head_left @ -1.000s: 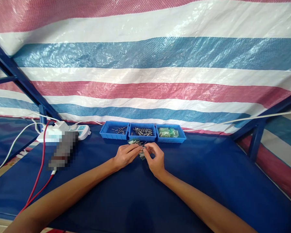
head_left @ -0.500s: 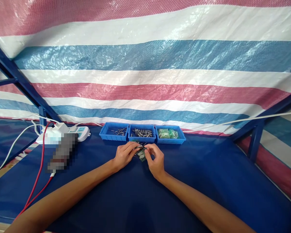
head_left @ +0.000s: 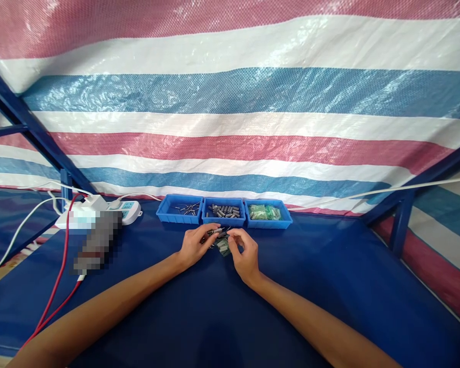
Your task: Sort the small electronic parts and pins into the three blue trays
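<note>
My left hand [head_left: 195, 246] is closed around a small dark and silver metal piece [head_left: 213, 232] that pokes out between thumb and fingers. Just to its right, my right hand [head_left: 245, 253] pinches with thumb and forefinger at the right end of small dark parts; what it grips is too small to make out. Below and between the fingertips lies a little pile of greenish and silver pieces [head_left: 223, 247] on the blue table [head_left: 222, 306].
Three blue trays stand behind my hands: thin metal rods in the left tray [head_left: 179, 219], grey cylinders in the middle tray [head_left: 223, 222], green packets in the right tray [head_left: 269, 224]. A white power strip [head_left: 132, 212], a blurred dark object [head_left: 99, 240] and red cable [head_left: 63, 268] lie left.
The metal piece in my left hand shows more clearly and sits at a different angle. My right hand has shifted very slightly; the view has moved a little.
</note>
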Motion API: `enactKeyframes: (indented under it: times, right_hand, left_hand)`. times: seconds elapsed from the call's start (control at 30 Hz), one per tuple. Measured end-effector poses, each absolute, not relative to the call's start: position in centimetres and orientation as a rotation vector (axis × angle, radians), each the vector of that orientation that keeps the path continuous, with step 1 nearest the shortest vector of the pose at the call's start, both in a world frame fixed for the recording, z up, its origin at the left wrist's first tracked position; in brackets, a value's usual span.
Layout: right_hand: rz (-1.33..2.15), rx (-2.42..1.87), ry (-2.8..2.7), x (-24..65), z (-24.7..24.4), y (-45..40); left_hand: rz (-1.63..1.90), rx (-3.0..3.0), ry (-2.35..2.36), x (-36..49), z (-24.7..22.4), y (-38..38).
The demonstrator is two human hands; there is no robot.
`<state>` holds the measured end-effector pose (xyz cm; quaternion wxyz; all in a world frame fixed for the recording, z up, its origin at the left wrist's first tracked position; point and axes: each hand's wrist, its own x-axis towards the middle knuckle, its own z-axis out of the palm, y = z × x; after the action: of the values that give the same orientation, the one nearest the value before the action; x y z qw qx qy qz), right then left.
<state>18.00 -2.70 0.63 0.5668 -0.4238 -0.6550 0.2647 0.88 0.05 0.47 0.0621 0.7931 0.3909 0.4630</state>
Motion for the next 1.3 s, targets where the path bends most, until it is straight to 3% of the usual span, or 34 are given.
enactKeyframes:
  times: [1.3]
  right_hand:
    - [0.638,-0.973,-1.588,18.02,0.90,-2.66]
  left_hand:
    - [1.451,2.526,0.970,0.39,0.66,0.13]
